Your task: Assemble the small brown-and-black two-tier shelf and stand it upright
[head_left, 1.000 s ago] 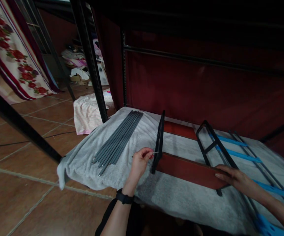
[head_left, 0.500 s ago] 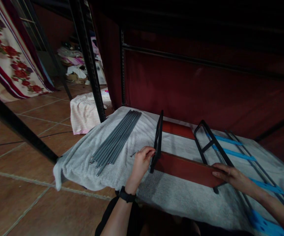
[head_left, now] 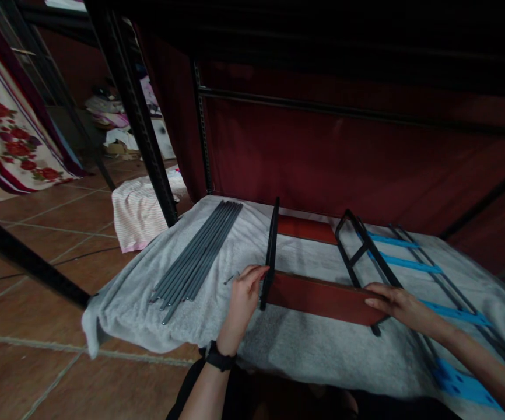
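Observation:
A reddish-brown board [head_left: 318,300] stands on its long edge between two black metal frames. My right hand [head_left: 388,300] grips its right end, thumb on the near face and fingers over the top edge. At the board's left end, my left hand [head_left: 249,283] has its fingertips pinched against the outer side of the left black frame [head_left: 272,251]; whatever they hold is hidden. The right black frame [head_left: 357,256] leans beside my right hand. A second reddish-brown board [head_left: 307,228] spans the frames farther back. Just left of my left hand is a small thin metal piece [head_left: 228,280].
Several grey metal tubes [head_left: 195,259] lie in a bundle on the grey blanket [head_left: 296,344]. Blue slats [head_left: 427,266] with dark rods lie at the right. Black rack posts [head_left: 134,116] stand at the left, and a dark red cloth [head_left: 322,151] hangs behind.
The view has shifted slightly, so the scene sits a little farther left. Both hands keep their places on the frame and the board.

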`<move>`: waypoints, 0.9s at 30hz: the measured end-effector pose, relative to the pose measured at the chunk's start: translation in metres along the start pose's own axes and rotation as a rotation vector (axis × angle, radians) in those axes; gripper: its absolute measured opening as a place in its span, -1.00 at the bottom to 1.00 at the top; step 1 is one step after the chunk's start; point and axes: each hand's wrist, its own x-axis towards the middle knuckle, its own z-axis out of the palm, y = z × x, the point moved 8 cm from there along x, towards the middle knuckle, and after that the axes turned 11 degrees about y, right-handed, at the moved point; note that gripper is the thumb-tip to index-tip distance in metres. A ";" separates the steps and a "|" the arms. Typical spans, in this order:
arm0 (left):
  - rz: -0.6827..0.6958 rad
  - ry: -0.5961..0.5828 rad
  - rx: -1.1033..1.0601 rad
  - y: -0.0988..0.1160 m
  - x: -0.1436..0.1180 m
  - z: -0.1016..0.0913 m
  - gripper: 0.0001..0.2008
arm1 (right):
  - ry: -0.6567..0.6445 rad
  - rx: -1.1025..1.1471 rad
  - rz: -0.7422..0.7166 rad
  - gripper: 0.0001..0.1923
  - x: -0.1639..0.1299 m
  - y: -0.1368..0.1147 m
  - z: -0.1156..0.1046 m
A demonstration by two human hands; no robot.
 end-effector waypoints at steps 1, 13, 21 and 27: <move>0.020 -0.029 0.039 0.003 -0.001 0.002 -0.58 | 0.010 -0.007 -0.002 -0.46 0.000 -0.001 -0.001; -0.013 -0.180 0.192 0.010 -0.004 0.010 -0.53 | -0.064 0.006 -0.028 -0.57 -0.002 0.003 0.004; -0.022 -0.158 0.223 0.005 -0.011 0.016 -0.49 | -0.033 0.009 -0.021 -0.52 -0.001 0.005 0.003; -0.057 -0.059 0.215 -0.004 -0.008 0.011 -0.54 | -0.033 0.028 -0.019 -0.52 0.000 0.007 0.001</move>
